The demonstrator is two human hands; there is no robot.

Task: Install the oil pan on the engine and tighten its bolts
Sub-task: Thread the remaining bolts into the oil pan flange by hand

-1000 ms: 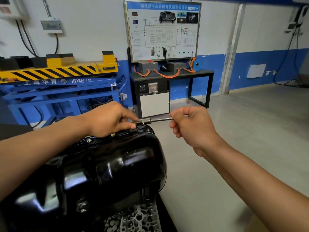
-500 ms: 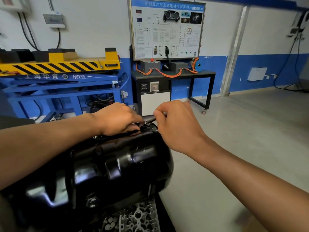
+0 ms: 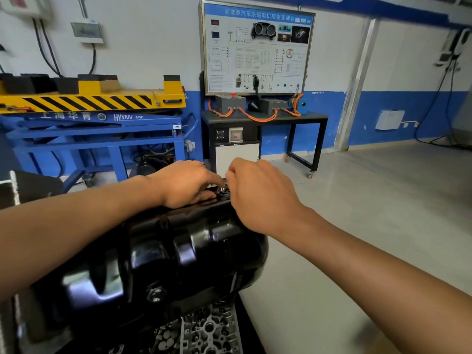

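The black oil pan [image 3: 178, 251] sits on the engine [image 3: 209, 333]. At its far rim the left hand [image 3: 186, 185] and right hand [image 3: 258, 195] both curl around a small wrench [image 3: 222, 189]. If the wrench tilts, it could slip and round the hidden bolt.

The grey floor [image 3: 370, 213] carries at twelve o'clock a black bench [image 3: 322, 144] on castors, whose top holds two grey boxes [image 3: 229, 103], orange cables [image 3: 258, 119] and an upright diagram board [image 3: 258, 47], at ten o'clock a blue lift stand [image 3: 102, 134], while at six o'clock the engine [image 3: 212, 330] bears the black oil pan [image 3: 166, 251].
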